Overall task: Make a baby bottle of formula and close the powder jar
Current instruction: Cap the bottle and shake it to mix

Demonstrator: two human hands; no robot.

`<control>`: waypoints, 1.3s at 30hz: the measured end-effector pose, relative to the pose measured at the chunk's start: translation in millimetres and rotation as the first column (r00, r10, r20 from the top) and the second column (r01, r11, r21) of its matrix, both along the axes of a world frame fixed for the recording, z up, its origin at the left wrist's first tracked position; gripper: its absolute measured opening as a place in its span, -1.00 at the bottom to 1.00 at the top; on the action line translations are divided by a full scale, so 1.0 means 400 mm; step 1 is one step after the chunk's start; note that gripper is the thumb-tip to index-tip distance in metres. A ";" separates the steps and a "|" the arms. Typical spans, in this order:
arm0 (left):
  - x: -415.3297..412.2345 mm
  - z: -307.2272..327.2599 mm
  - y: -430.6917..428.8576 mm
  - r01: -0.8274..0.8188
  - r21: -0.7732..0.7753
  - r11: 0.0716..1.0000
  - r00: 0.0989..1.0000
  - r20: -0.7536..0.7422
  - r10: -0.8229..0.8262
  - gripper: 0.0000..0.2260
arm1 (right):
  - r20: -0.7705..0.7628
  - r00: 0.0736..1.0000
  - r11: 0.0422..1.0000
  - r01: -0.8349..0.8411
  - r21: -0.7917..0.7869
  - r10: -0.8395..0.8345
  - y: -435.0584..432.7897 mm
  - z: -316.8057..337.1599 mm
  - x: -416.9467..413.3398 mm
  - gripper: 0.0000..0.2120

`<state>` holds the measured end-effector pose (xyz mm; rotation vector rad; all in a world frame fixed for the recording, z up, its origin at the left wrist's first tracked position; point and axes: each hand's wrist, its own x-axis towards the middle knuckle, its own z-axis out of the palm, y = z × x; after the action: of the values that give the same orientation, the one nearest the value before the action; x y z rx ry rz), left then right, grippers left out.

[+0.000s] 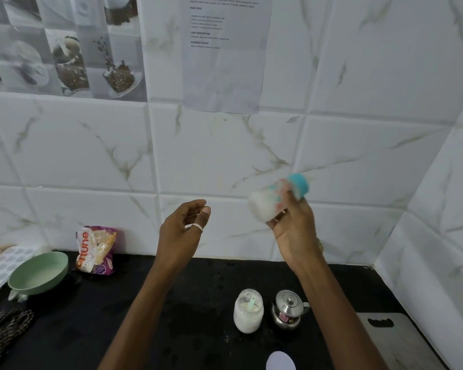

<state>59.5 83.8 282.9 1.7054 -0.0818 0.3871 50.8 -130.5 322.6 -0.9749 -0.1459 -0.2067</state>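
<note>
One bottle [274, 200], tilted and blurred, gripped by right hand [294, 228], probably shaking to mix | left hand [183, 225] loosely curled, empty | jar [248, 315] lidless on worktop [211, 276]

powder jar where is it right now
The powder jar stands open on the black counter, right of centre in the head view, just left of the small steel pot.

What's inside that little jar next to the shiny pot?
White powder fills the jar, and a pale green scoop stands in it. The scoop's lower end is buried, so it cannot be seen.
</note>
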 end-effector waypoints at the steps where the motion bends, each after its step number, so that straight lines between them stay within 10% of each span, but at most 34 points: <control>1: -0.001 0.000 0.001 0.000 -0.003 1.000 1.000 -0.002 0.000 -0.86 | 0.011 1.000 0.999 0.020 0.037 -0.021 0.000 0.004 -0.001 -0.45; 5: 0.000 0.002 0.001 -0.013 0.001 1.000 1.000 0.005 0.013 -0.87 | -0.007 0.995 0.927 -0.100 -0.360 0.104 0.006 -0.016 -0.015 -0.47; 10: -0.001 -0.002 -0.003 0.002 -0.013 1.000 1.000 -0.009 -0.002 -0.86 | 0.004 0.999 0.999 0.048 0.014 -0.048 -0.006 0.008 0.002 -0.47; 14: 0.000 0.003 0.004 -0.006 -0.019 1.000 1.000 -0.003 0.006 -0.86 | -0.057 0.996 0.870 -0.089 -0.484 0.070 -0.006 -0.017 -0.018 -0.45; 18: -0.005 0.003 0.003 0.007 -0.029 1.000 1.000 -0.004 -0.007 -0.86 | -0.047 0.999 0.990 -0.003 -0.144 -0.003 -0.018 -0.015 -0.010 -0.43; 23: -0.006 0.007 0.002 0.003 -0.021 1.000 1.000 0.004 -0.002 -0.88 | -0.062 0.996 0.898 -0.079 -0.434 0.058 -0.018 -0.024 -0.016 -0.42; 27: -0.010 0.005 0.000 0.009 -0.020 1.000 1.000 0.002 -0.009 -0.89 | -0.033 0.997 0.997 0.076 0.013 -0.075 -0.024 0.005 -0.002 -0.40; 31: -0.006 0.008 -0.001 -0.004 -0.016 1.000 1.000 -0.002 0.004 -0.89 | -0.073 0.997 0.923 -0.048 -0.382 0.021 -0.018 -0.012 -0.019 -0.44; 36: -0.005 0.006 -0.005 0.012 -0.023 1.000 1.000 0.000 -0.012 -0.88 | -0.037 0.996 0.996 0.086 -0.028 -0.087 -0.023 0.003 -0.006 -0.40; 39: -0.005 0.009 0.000 0.005 -0.012 1.000 1.000 -0.006 -0.006 -0.88 | -0.061 0.998 0.939 -0.033 -0.342 0.013 -0.017 -0.007 -0.014 -0.43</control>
<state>57.6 83.7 286.4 1.6938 -0.0798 0.3779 45.1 -137.2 319.9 -1.3259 -0.1430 -0.1328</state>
